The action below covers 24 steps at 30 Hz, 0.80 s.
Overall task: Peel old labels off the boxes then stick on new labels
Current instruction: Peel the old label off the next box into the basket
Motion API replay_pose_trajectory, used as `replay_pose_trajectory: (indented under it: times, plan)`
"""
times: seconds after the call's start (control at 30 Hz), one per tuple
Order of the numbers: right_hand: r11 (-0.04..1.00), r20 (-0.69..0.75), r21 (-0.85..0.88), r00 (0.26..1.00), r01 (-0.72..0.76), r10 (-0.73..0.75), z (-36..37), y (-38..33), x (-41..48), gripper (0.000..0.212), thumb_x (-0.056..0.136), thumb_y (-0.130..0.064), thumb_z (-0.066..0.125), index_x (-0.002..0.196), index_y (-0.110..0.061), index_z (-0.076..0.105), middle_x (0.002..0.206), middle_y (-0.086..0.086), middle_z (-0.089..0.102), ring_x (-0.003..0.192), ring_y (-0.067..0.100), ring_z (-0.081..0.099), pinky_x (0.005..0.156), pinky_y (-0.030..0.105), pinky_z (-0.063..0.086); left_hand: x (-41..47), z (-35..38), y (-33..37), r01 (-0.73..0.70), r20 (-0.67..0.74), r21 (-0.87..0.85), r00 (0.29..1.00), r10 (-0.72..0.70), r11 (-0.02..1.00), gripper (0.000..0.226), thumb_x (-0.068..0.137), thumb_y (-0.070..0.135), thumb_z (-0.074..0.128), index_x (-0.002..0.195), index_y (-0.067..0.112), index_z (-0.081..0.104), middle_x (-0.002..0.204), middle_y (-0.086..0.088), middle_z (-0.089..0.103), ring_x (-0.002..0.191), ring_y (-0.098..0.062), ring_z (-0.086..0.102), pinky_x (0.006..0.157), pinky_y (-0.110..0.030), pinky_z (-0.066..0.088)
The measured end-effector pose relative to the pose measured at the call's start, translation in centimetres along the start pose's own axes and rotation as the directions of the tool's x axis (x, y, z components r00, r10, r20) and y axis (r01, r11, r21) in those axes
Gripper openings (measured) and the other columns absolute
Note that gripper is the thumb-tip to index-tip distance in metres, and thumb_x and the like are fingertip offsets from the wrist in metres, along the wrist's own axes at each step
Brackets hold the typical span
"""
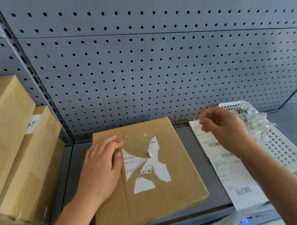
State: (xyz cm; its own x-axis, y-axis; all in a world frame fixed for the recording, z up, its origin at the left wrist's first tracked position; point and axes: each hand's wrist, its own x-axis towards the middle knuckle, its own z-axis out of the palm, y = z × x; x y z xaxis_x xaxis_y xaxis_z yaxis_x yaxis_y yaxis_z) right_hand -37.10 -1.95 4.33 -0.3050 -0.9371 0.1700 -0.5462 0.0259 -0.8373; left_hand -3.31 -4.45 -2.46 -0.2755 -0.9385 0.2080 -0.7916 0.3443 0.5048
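Head view, the only one. A flat brown cardboard box [181, 183] lies on the grey metal shelf [195, 144], in front of the grey pegboard wall [156, 64]. On its top face sits the old white paper label [144, 185], already torn: ragged patches with a barcode remain, and bare cardboard shows between them. The left hand [102, 167] rests flat on the box just left of the label, fingers straight, pinning it. The right hand [223, 129] hangs above the long white strip of new barcode labels [231, 177], fingers curled and tips drawn together. We cannot tell whether a scrap sits between them. Beside the strip stands a white perforated plastic basket [281, 151] holding crumpled peeled scraps [254, 119]. Stacked brown cardboard boxes [7, 149] stand at far left. Our judgement is that the label paper is thin, weak and well stuck. It will tear into slivers rather than lift whole, and pulling hard may strip the cardboard's surface. The curled white edge near the label's middle looks the best purchase: pinch there and draw low and slowly. The box looks light and stiff, so it needs the flat hand to stop it sliding.
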Motion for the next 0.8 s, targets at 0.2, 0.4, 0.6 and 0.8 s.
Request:
replay_pose_trajectory:
  times: [0.2,0.4,0.6,0.8]
  plan:
    - [0.985,-0.187,-0.153,0.981,-0.082,0.053,-6.1,2.8,-0.4,0.012,0.092,-0.010,0.066,0.090,-0.021,0.071,0.083,-0.004,0.073,0.081,0.016,0.070,0.072,0.024,0.052,0.2,0.1,-0.2,-0.003,0.020,-0.003,1.000,0.003,1.000,0.031,0.104,0.028,0.044,0.132,0.030,0.057,0.150,0.017,0.042,0.143,-0.009,0.033,0.119,-0.031,0.016]
    - [0.946,-0.319,-0.280,0.945,-0.165,0.071,-10.0,5.3,-0.7,0.009,0.091,-0.017,0.066,0.090,-0.022,0.073,0.093,-0.003,0.072,0.080,0.010,0.068,0.075,0.033,0.055,0.3,0.1,-0.4,-0.008,0.037,0.010,0.999,0.008,1.000,0.033,0.103,0.032,0.041,0.133,0.029,0.057,0.151,0.015,0.043,0.144,-0.011,0.034,0.119,-0.033,0.016]
    - [0.874,-0.333,-0.465,0.943,-0.140,-0.026,-11.4,7.8,-0.1,0.010,0.094,-0.013,0.065,0.096,-0.012,0.074,0.096,-0.001,0.068,0.074,0.010,0.062,0.071,0.022,0.044,0.3,0.0,-0.1,-0.008,0.028,-0.006,1.000,0.008,1.000,0.034,0.101,0.033,0.041,0.130,0.028,0.059,0.150,0.012,0.046,0.142,-0.015,0.038,0.119,-0.043,0.025]
    - [0.840,-0.315,-0.505,0.948,-0.199,0.035,-11.1,9.3,1.1,0.013,0.094,-0.010,0.061,0.100,-0.011,0.073,0.092,0.004,0.070,0.078,0.023,0.062,0.073,0.032,0.047,0.2,-0.2,0.3,0.000,0.026,-0.016,1.000,0.000,1.000,0.036,0.100,0.035,0.039,0.129,0.027,0.059,0.149,0.012,0.047,0.141,-0.015,0.039,0.119,-0.046,0.028]
